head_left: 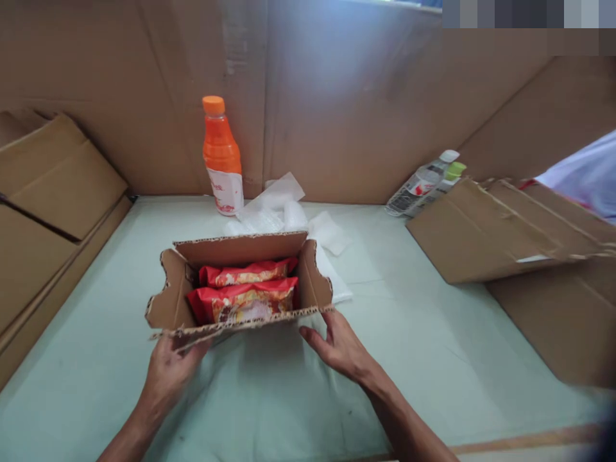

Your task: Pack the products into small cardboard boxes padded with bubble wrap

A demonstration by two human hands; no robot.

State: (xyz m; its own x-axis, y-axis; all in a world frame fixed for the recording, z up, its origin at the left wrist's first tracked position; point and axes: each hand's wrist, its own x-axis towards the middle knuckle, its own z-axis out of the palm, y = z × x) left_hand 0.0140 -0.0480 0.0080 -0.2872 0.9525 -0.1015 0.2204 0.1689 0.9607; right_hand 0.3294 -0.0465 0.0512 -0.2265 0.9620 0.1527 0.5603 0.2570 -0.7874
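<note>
While red packets (pixel 248 300) sit one behind another inside the open box (pixel 240 248), we hold its near corners with left hand (pixel 168 367) and right hand (pixel 341 343), likely steadying it over the green cloth (pixel 409 359).

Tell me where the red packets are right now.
In the head view, the two visible red packets sit inside the open cardboard box, left of centre, with the left hand and right hand at the box's near corners.
</note>
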